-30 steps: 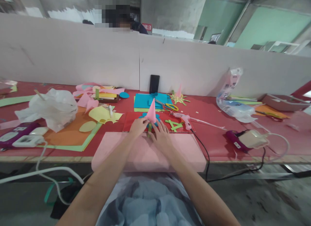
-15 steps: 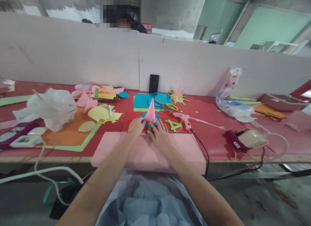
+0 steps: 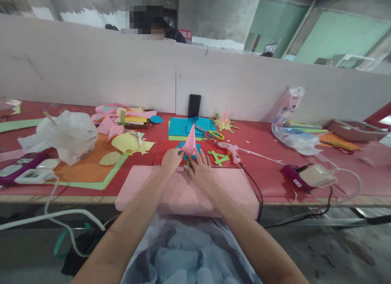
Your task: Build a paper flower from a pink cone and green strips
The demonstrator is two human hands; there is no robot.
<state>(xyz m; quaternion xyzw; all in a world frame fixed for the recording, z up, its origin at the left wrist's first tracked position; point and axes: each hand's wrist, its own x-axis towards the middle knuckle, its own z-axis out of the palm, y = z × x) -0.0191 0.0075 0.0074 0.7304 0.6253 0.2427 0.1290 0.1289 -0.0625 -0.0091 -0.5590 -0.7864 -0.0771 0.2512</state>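
Observation:
A pink paper cone (image 3: 190,142) stands upright on a blue paper flower shape (image 3: 195,148), with a slight lean to the right. My left hand (image 3: 172,158) is closed at the flower's left edge, fingertips curled around a blue petal. On the other side, my right hand (image 3: 201,168) has its fingers stretched and apart, their tips resting on the flower's front right part. Between the two hands a bit of a green paper strip (image 3: 188,163) shows; most of it lies under my fingers. A red board (image 3: 161,147) lies beneath the flower.
A pink glue gun (image 3: 233,150) and green paper strips (image 3: 218,158) lie to the right. Yellow-handled scissors (image 3: 215,134) rest on blue sheets (image 3: 177,126), near a phone (image 3: 194,106). A pink block (image 3: 146,190) sits at the front edge. Left is a plastic bag (image 3: 67,133).
My right thumb and fingers have shifted slightly at the flower's front, and less of the green strip shows. The left hand keeps its place; the cone leans a little more to the right.

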